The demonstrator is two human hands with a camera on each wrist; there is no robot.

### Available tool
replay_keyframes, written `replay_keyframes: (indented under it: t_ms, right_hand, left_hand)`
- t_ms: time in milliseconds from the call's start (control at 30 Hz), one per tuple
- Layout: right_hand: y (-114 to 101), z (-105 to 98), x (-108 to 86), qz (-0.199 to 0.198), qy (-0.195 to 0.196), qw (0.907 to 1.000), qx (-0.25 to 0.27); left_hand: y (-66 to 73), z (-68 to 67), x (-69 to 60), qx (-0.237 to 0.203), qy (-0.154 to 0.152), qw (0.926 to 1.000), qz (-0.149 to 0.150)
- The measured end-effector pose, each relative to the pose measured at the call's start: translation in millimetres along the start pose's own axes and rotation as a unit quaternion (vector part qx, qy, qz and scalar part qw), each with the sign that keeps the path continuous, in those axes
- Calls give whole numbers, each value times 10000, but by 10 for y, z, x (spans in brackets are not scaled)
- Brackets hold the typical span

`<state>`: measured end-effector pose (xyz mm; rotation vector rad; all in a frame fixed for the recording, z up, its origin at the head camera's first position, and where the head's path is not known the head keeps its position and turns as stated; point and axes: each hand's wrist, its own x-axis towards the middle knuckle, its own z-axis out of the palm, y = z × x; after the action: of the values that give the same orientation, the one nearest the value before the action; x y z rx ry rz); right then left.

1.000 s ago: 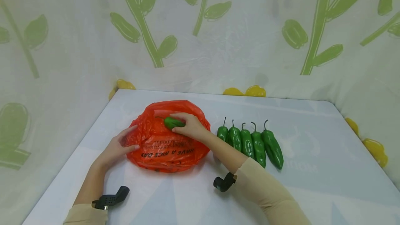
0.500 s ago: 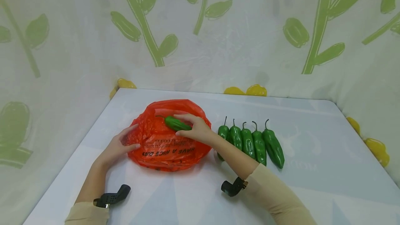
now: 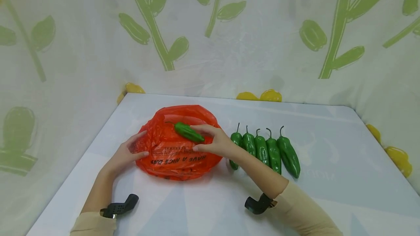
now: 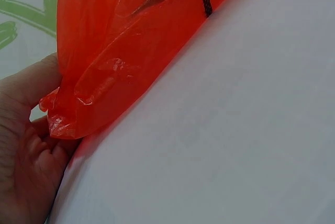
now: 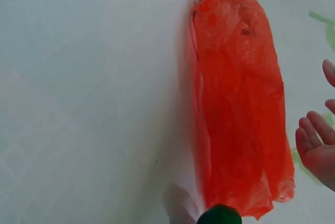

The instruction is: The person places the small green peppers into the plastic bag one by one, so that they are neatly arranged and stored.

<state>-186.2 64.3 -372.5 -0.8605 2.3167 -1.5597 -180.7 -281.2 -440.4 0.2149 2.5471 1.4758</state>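
Observation:
The red plastic bag (image 3: 178, 166) lies with its mouth spread wide, and its left edge is held by my left hand (image 3: 123, 156). In the left wrist view my left hand (image 4: 26, 150) has its thumb and fingers round a gathered corner of the bag (image 4: 115, 72). One green pepper (image 3: 187, 132) lies slanted over the bag's opening, stem to the left. Close to its lower right end is my right hand (image 3: 216, 142), thumb and fingers apart. The right wrist view shows my right hand (image 5: 316, 145) with fingers spread beside the bag (image 5: 241, 103).
Several green peppers (image 3: 261, 150) stand in a row right of the bag, stems toward the back, partly behind my right forearm. The rightmost pepper (image 3: 288, 157) tilts away from the others. A white table (image 3: 328, 188) bears everything, with a leaf-patterned curtain (image 3: 256, 54) behind.
My right hand has let go of the pepper, its fingers parting and drawing back to the right and slightly down. More of the pepper shows. My left hand has stayed at the bag's edge.

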Motion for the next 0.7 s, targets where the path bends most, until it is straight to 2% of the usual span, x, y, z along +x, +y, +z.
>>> replay_keyframes:
  t_ms: [233, 500, 700]
  right_hand:
    - [-57, -94, -149, -198, -79, 9996, 192]
    - [-21, -255, -295, -151, 233, 9995, -114]
    - [20, -389, -388, -79, 384, 9992, -39]
  left_hand:
    - [8, 6, -12, 24, 18, 10000, 69]
    - [18, 9, -14, 49, 21, 10000, 79]
    - [9, 22, -10, -12, 51, 9999, 109]
